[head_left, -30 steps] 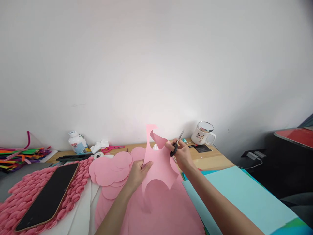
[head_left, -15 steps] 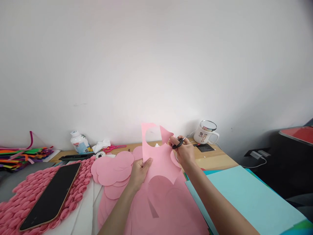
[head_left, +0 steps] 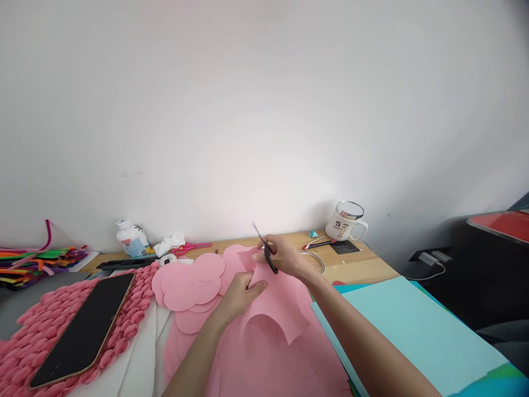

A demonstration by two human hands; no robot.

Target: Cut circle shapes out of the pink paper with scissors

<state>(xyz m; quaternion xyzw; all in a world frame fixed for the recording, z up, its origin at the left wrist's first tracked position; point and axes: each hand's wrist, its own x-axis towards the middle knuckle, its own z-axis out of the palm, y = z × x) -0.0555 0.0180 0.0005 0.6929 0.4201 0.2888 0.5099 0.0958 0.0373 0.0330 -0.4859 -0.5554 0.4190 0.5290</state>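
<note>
A sheet of pink paper (head_left: 276,300) with curved cut-outs along its lower edge is held up over the desk. My left hand (head_left: 240,295) pinches its left side, thumb on top. In my right hand (head_left: 281,255) is a pair of scissors (head_left: 270,258) with black handles, blades pointing up and away toward the wall. The right fingers also touch the sheet's upper part, which is partly hidden behind both hands. Beneath lie more pink sheets, and to the left a pile of pink scalloped paper cut-outs (head_left: 190,284) overlaps.
A phone (head_left: 85,331) rests on a pink bobbly mat (head_left: 41,317) at left. Pipe cleaners (head_left: 45,264), a white bottle (head_left: 133,238), a tissue (head_left: 169,243) and pink scissors (head_left: 190,248) sit behind. At right are light-blue paper (head_left: 409,331) and a white mug (head_left: 345,223).
My right hand with the scissors has moved left and slightly down, close to my left hand. The sheet has dropped and tilted, and its round upper hole no longer shows.
</note>
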